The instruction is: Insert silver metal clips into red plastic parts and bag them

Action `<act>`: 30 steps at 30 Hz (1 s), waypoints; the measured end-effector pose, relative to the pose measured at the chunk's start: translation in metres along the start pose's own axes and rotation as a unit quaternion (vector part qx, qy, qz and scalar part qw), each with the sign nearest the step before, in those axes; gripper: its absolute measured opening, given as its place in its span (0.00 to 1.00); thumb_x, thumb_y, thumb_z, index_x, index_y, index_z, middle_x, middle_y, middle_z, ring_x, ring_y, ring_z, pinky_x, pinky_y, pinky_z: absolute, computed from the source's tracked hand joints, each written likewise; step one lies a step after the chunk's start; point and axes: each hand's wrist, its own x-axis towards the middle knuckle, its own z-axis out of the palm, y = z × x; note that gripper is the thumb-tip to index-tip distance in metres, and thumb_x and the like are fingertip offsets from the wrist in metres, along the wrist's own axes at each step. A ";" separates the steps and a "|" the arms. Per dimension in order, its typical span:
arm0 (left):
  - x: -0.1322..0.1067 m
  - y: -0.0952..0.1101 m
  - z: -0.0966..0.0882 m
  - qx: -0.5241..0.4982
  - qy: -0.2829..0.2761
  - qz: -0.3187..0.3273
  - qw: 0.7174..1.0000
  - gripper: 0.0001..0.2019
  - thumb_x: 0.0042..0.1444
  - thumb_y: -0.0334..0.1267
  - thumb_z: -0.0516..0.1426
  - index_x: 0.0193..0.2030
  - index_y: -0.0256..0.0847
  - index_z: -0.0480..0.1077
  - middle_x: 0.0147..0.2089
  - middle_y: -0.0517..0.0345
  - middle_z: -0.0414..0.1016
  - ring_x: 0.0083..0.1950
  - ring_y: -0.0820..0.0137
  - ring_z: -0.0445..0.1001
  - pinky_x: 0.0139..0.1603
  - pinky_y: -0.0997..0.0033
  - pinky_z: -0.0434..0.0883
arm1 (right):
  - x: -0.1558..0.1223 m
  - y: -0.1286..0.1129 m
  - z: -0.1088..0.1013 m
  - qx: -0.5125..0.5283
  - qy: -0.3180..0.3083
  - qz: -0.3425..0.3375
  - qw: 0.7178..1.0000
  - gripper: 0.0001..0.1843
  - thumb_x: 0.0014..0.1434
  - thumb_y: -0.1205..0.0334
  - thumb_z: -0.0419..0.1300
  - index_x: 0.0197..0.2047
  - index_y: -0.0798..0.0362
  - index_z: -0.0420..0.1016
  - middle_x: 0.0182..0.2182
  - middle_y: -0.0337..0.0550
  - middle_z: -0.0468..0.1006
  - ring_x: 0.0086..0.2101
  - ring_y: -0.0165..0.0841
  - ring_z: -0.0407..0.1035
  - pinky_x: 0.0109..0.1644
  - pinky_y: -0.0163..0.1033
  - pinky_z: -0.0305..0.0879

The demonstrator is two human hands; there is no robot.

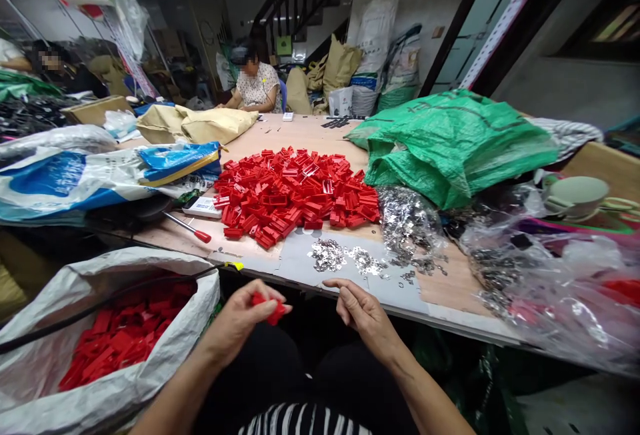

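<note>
My left hand (245, 318) is closed round a small red plastic piece (274, 312), held over my lap just below the table's front edge. My right hand (363, 312) hangs beside it, fingers loosely curled with the index finger stretched toward the left hand; nothing shows in it. On the table ahead lies a big heap of the same red plastic pieces (295, 195). Small shiny metal clips (345, 256) are scattered on a grey sheet near the edge, closest to my right hand.
A white woven sack (115, 382) at my left holds more red pieces. A clear bag of metal clips (407, 222), a green sack (450, 145), plastic bags at right and a red-handled screwdriver (190, 228) crowd the table (450, 288). A seated person (257, 85) works at the far end.
</note>
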 end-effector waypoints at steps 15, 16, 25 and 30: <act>-0.055 0.062 -0.048 0.400 0.017 0.029 0.916 0.12 0.49 0.46 0.61 0.37 0.44 0.78 0.40 0.53 0.80 0.45 0.58 0.76 0.49 0.64 0.71 | 0.014 0.019 -0.021 -0.067 0.058 0.013 0.996 0.26 0.62 0.42 0.50 0.52 0.54 0.69 0.21 0.34 0.60 0.24 0.28 0.55 0.26 0.35 0.49; -0.043 0.049 -0.035 0.367 -0.016 0.039 0.929 0.13 0.50 0.44 0.61 0.41 0.44 0.77 0.41 0.53 0.80 0.45 0.59 0.76 0.49 0.64 0.72 | 0.012 0.019 -0.021 -0.073 0.060 0.019 0.995 0.27 0.62 0.42 0.50 0.52 0.54 0.70 0.21 0.34 0.60 0.24 0.28 0.56 0.26 0.35 0.49; 0.116 -0.041 -0.027 0.538 0.303 0.296 0.729 0.30 0.53 0.38 0.60 0.61 0.33 0.59 0.64 0.34 0.60 0.67 0.49 0.57 0.64 0.43 0.59 | -0.005 0.032 -0.035 -0.080 0.079 0.048 0.992 0.28 0.61 0.41 0.51 0.54 0.54 0.68 0.22 0.35 0.60 0.24 0.28 0.57 0.26 0.34 0.50; 0.143 -0.040 -0.044 0.548 0.344 0.280 0.709 0.23 0.53 0.38 0.60 0.55 0.34 0.66 0.58 0.35 0.64 0.61 0.47 0.64 0.58 0.41 0.63 | -0.013 0.035 -0.041 -0.073 0.101 0.053 0.991 0.28 0.60 0.41 0.52 0.53 0.54 0.68 0.21 0.34 0.60 0.23 0.28 0.56 0.25 0.34 0.50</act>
